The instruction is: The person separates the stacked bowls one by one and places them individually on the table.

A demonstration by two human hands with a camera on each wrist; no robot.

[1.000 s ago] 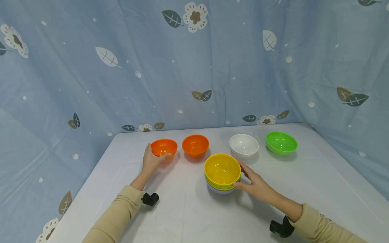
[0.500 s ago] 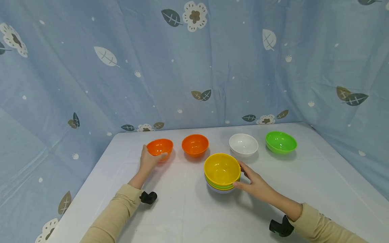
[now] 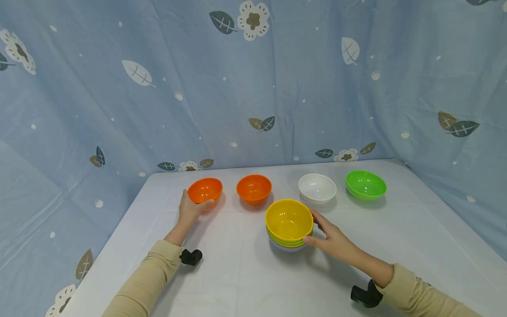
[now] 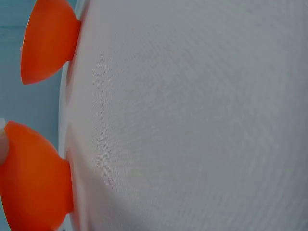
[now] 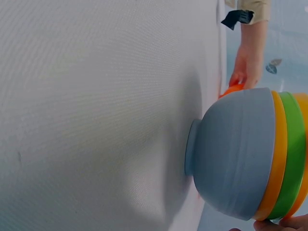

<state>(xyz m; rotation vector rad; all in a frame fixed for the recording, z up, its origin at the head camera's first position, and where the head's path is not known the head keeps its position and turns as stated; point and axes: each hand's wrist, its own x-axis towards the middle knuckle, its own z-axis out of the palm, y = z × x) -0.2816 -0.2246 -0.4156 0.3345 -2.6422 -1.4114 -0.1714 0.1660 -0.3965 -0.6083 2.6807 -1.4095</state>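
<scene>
My left hand grips the near-left rim of an orange bowl at the table's far left. In the left wrist view that bowl stands with its foot at the cloth, a fingertip at its rim. My right hand holds the right side of a stack of nested bowls in the middle of the table. A yellow bowl tops the stack. In the right wrist view a green bowl and another yellow layer show beneath it, with a grey-blue bowl at the bottom.
A second orange bowl stands right of the held one. Further right along the back are a white bowl and a green bowl. A patterned blue curtain hangs behind the white-covered table.
My left hand has shifted the orange bowl to the left and slightly back, widening its gap from the second orange bowl. My right hand and the stack have stayed in place.
</scene>
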